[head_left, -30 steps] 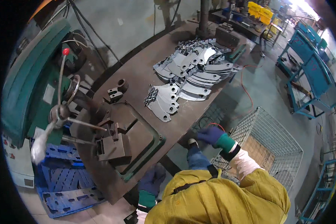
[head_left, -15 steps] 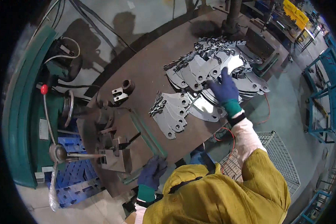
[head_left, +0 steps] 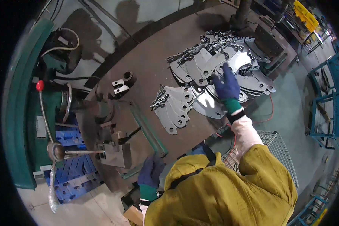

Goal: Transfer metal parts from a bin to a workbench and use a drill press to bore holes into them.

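Note:
My right hand (head_left: pixel 227 86), in a dark blue glove with a green cuff, reaches over a pile of flat grey metal plates (head_left: pixel 195 71). Its fingers are apart, over the near side of the pile. The plates are curved, with a round hole at one end and toothed, chain-like edges at the other. Left of that hand lies a smaller fanned group of such plates (head_left: pixel 170 113). My left hand (head_left: pixel 151 171), gloved alike, is at the table's near edge with its fingers curled together. A grey flat shape (head_left: pixel 165 175) shows beside it; whether the hand grips it is hidden.
At the left stands a green machine (head_left: pixel 22 113) with a red-knobbed lever (head_left: pixel 43 109). A metal fixture block (head_left: pixel 117 155) and a green slotted rail (head_left: pixel 148 130) are on the brown table (head_left: pixel 147 69). A wire basket (head_left: pixel 280 154) and blue racks (head_left: pixel 329 98) stand at right.
The view has shifted slightly. My right hand stays over the pile, its fingers a little closer in. My left hand is slightly lower beside the table edge, and a grey shape now shows next to it.

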The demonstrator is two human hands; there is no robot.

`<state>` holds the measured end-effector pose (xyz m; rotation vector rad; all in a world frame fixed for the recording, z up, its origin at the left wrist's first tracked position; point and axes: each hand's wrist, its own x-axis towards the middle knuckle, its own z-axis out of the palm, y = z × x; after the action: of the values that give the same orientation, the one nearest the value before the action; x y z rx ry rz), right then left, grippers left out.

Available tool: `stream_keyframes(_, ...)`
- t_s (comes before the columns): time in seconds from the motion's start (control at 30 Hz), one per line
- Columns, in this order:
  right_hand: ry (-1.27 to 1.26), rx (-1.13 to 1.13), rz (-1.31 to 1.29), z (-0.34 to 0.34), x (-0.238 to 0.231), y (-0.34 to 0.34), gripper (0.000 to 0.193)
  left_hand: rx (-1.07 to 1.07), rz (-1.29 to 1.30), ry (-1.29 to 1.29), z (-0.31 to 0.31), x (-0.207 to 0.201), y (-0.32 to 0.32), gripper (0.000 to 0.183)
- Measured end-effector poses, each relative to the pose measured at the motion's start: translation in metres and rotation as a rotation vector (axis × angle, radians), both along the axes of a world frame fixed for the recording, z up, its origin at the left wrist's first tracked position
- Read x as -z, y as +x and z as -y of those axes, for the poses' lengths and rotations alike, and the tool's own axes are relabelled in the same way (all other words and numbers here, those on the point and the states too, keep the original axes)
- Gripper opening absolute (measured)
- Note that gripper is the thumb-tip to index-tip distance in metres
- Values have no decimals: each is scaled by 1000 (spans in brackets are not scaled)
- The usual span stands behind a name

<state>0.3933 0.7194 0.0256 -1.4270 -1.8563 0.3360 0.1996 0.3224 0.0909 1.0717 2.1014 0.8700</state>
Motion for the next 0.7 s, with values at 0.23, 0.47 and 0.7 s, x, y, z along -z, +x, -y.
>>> stream_keyframes(0.23,-282,-763,128,79,17,-50,86,-250,341,122,-4,11,0,42)
stream_keyframes(0.47,-95,-655,394,45,72,-142,90,-278,464,83,16,22,-2,41)
stream_keyframes(0.7,-298,-546,651,55,77,-171,116,-913,1198,341,64,1,14,30)
